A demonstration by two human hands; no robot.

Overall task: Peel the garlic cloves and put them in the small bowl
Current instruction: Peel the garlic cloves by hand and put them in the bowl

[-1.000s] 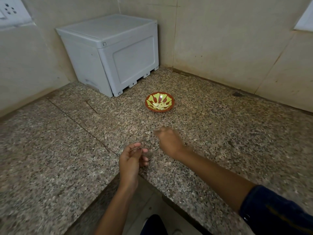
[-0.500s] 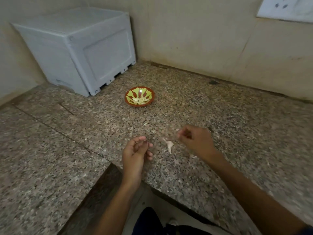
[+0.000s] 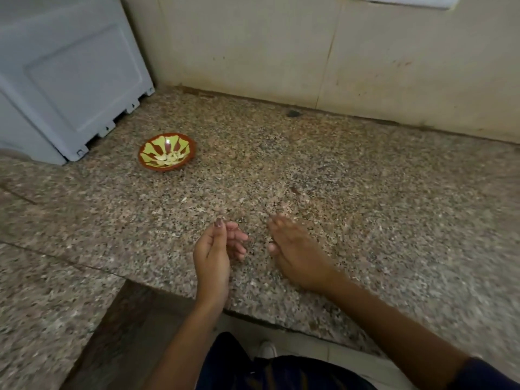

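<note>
2 hands are what I see closest in, low over the near edge of the granite tabletop (image 3: 365, 192). My left hand (image 3: 216, 249) stands on edge, palm turned inward, its fingers loosely curled; I can't tell whether anything sits in the cupped palm. My right hand (image 3: 292, 249) lies palm down just beside it, fingers roughly straight against the stone, blurred, gripping nothing I can make out. I see no unpeeled clove on the tabletop, only pale flecks ahead of the fingers that may be skin scraps. Farther back and to the left, well apart from both hands, sits the small bowl (image 3: 146, 161), with pale peeled garlic cloves (image 3: 168, 160) heaped inside. I judge a clove to be light, firm and slick once bare, its skin papery and brittle, so I'd pinch it at the blunt root end. Behind the bowl stands a grey plastic box (image 3: 70, 80) against the wall.
</note>
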